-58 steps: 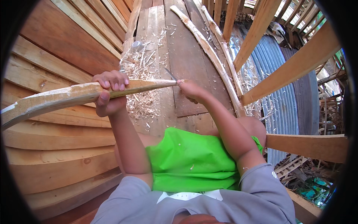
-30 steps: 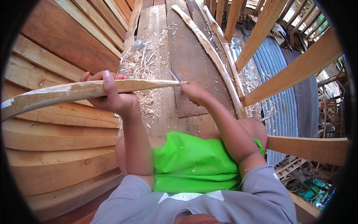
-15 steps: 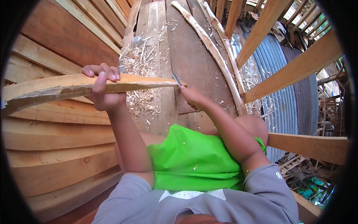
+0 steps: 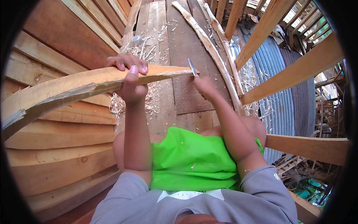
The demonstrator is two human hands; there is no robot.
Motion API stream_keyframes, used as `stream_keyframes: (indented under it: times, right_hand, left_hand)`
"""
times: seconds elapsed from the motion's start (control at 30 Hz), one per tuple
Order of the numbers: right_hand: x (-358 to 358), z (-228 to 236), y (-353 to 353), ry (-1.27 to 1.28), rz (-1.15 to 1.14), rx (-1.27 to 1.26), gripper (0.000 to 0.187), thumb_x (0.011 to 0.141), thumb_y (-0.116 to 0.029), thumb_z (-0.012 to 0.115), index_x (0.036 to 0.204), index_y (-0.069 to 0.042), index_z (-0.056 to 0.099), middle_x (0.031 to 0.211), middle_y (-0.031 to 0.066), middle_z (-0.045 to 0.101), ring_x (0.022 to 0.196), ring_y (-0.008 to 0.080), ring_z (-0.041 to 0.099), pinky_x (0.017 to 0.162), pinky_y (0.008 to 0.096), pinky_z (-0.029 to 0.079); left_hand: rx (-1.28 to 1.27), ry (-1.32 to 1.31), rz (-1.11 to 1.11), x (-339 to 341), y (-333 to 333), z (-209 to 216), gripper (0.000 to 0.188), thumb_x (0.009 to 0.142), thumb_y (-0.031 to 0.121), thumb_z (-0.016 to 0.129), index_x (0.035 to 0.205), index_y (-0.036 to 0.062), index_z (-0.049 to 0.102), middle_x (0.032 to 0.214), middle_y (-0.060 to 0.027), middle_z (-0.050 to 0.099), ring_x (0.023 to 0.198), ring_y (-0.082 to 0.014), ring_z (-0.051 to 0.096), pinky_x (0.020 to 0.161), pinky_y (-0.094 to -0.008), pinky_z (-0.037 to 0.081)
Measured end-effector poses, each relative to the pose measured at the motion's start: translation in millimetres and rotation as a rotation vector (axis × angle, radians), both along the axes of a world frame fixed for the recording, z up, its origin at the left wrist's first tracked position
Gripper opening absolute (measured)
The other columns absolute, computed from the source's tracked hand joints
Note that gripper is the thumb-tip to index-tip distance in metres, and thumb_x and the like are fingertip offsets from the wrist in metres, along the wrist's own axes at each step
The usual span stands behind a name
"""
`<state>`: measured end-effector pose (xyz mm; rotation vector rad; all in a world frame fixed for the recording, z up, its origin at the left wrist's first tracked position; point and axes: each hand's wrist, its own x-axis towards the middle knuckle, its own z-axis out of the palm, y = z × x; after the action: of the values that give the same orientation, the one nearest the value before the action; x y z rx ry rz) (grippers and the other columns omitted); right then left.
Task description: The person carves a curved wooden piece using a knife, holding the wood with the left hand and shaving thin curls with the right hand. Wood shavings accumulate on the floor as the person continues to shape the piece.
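A long curved piece of wood (image 4: 74,86) runs from the left edge across to a thin pointed tip in front of me, with rough, splintered cuts along its near side. My left hand (image 4: 130,76) is wrapped around it, thumb on the near face and fingers over the far edge. Closed round the handle of a knife (image 4: 192,66), my right hand (image 4: 204,86) is just below the wood's tip. The blade points up and crosses the tip; the handle is hidden in the fist. A green cloth (image 4: 197,158) covers my lap.
Wood shavings (image 4: 151,99) lie heaped on the plank floor (image 4: 186,86), near a clear cup (image 4: 137,39). Two peeled poles (image 4: 209,43) lie beyond my right hand. Board walls (image 4: 67,140) rise on the left; slanted rails (image 4: 294,72) and corrugated metal sheets (image 4: 276,86) are at right.
Both hands have shifted to the right and the wood has moved the same way. The knife has gone slightly up with the right hand and still sits at the tip.
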<state>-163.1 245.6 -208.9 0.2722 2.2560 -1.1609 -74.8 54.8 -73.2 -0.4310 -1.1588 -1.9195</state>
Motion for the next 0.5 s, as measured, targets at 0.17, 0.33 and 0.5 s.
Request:
stream_keyframes:
  times: [0.17,0.33,0.5]
  right_hand:
    - [-6,-14,1,0.062,0.019,0.073,0.053,0.098,-0.042,0.042,0.097,0.007,0.062,0.089,0.0221,0.064,0.085,0.0351,0.061,0.072,0.0443,0.045]
    - [4,-1,-10,0.070,0.124,-0.035,0.057,0.099,-0.042,0.039,0.105,0.009,0.065,0.100,0.0278,0.067,0.099,0.0412,0.065,0.084,0.0463,0.048]
    - [-4,-24,-12,0.041,-0.076,-0.143,0.055,0.100,-0.043,0.039,0.084,0.005,0.061,0.074,0.0168,0.063,0.069,0.0300,0.063,0.070,0.0434,0.049]
  left_hand:
    - [-0.017,0.022,-0.038,-2,0,-2,0.028,0.072,-0.001,0.054,0.090,0.0102,0.035,0.071,-0.0049,0.042,0.058,-0.0147,0.047,0.059,-0.0307,0.047]
    - [-0.024,0.024,-0.101,-1,-9,-6,0.027,0.074,0.001,0.056,0.089,0.0112,0.036,0.073,-0.0045,0.042,0.061,-0.0146,0.047,0.062,-0.0310,0.046]
    - [-0.061,0.003,-0.159,-3,-7,-3,0.021,0.073,0.004,0.053,0.086,0.0124,0.039,0.073,-0.0040,0.042,0.065,-0.0148,0.048,0.066,-0.0313,0.042]
